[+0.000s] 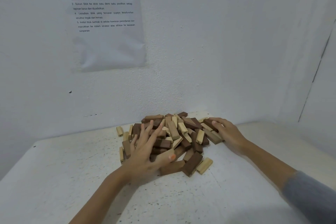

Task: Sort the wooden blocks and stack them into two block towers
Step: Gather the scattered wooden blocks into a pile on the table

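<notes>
A jumbled pile of wooden blocks in dark brown, mid brown and pale wood lies on the white table close to the wall. My left hand lies flat on the pile's left side with fingers spread and straight. My right hand rests against the pile's right edge, its fingers lightly bent over a dark block. A pale block lies at the pile's near right corner, and another pale block sits apart at the far left. No tower stands anywhere.
The white wall rises directly behind the pile, with a printed instruction sheet taped up at the upper left. A second wall closes the right side. The speckled table surface stretches toward me and to the left.
</notes>
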`<state>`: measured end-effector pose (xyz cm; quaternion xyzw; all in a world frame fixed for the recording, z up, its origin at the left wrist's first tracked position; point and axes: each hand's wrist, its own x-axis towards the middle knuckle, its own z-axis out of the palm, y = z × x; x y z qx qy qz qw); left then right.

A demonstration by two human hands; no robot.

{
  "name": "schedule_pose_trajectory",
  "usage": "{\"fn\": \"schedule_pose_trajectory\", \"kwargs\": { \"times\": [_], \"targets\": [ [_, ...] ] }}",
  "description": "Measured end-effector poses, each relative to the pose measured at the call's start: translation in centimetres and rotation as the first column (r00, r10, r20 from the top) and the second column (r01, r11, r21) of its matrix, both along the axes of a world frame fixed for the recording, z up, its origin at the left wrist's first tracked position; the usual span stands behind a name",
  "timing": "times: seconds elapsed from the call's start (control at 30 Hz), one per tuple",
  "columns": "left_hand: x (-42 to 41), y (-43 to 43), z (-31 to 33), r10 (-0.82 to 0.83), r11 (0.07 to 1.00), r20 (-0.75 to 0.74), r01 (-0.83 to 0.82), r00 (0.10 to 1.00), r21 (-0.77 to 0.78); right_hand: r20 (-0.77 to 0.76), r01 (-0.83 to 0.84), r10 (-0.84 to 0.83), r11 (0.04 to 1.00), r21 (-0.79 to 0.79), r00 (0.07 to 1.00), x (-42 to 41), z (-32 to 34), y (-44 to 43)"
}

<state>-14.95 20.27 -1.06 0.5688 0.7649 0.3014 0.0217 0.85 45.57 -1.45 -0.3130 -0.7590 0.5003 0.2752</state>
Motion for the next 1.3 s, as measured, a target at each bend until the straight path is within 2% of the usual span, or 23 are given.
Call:
{"fn": "schedule_pose_trajectory", "kwargs": {
  "times": [0.07,0.13,0.23,0.37,0.47,0.57,0.67,0.73,0.8,0.9,0.97,1.03,1.1,1.23,1.27,1.3],
  "targets": [
    [1.2,0.7,0.6,0.015,0.993,0.049,-0.021,0.999,0.113,-0.033,0.043,-0.04,0.995,0.09,0.999,0.4,0.5,-0.8],
    [2.5,1.7,1.1,0.047,0.976,0.025,-0.051,0.999,0.211,-0.041,0.108,-0.102,0.979,0.175,0.994,0.5,0.9,-1.6],
    [4.4,3.2,1.3,0.052,0.959,-0.023,-0.043,0.998,0.279,-0.016,0.129,-0.128,0.976,0.173,0.992,0.2,1.0,-3.0],
    [6.5,4.6,1.6,-0.004,0.984,-0.058,0.015,0.998,0.175,0.064,0.102,-0.1,0.995,-0.019,0.993,-0.6,0.7,-4.3],
    [7.2,5.2,1.1,0.011,0.999,-0.114,-0.007,0.993,0.035,0.026,0.139,-0.137,0.982,-0.128,0.99,-0.9,0.5,-4.7],
    [7.4,5.1,0.9,0.034,0.999,-0.067,-0.033,0.997,0.017,0.009,0.159,-0.161,0.963,-0.216,0.987,-0.8,0.6,-4.7],
    [7.7,4.8,1.1,0.041,0.998,-0.038,-0.04,0.998,0.047,-0.01,0.196,-0.202,0.96,-0.201,0.979,-0.3,1.2,-4.9],
    [8.1,4.5,1.4,0.046,0.995,0.03,-0.049,0.998,0.09,-0.056,0.259,-0.266,0.96,-0.106,0.962,0.1,1.6,-5.1],
    [8.4,4.2,1.7,0.054,0.988,0.15,-0.074,0.987,0.133,-0.167,0.298,-0.294,0.954,-0.002,0.941,0.4,2.0,-5.6],
    [8.5,3.9,1.9,0.08,0.973,0.432,-0.163,0.898,0.16,-0.335,0.306,-0.293,0.952,-0.017,0.895,0.5,2.5,-6.1],
    [8.5,3.9,2.2,0.089,0.956,0.667,-0.251,0.74,0.152,-0.39,0.272,-0.295,0.956,-0.112,0.872,0.4,2.8,-6.2],
    [8.4,3.8,2.6,0.067,0.945,0.82,-0.301,0.568,0.131,-0.413,0.22,-0.282,0.956,-0.193,0.866,0.2,2.9,-6.2],
    [8.5,3.6,3.0,0.019,0.945,0.886,-0.298,0.464,0.136,-0.436,0.155,-0.292,0.934,-0.322,0.851,0.1,3.0,-6.5],
    [8.9,3.4,3.3,-0.033,0.936,0.899,-0.301,0.436,0.18,-0.501,-0.036,-0.371,0.776,-0.63,0.782,-0.1,3.5,-7.1],
    [8.9,3.3,3.3,-0.034,0.933,0.901,-0.31,0.433,0.184,-0.464,-0.022,-0.357,0.774,-0.633,0.811,-0.2,3.4,-7.1],
    [8.9,3.3,3.3,-0.032,0.93,0.902,-0.318,0.431,0.185,-0.38,0.039,-0.314,0.812,-0.582,0.87,-0.1,3.2,-7.1]
  ]
}}
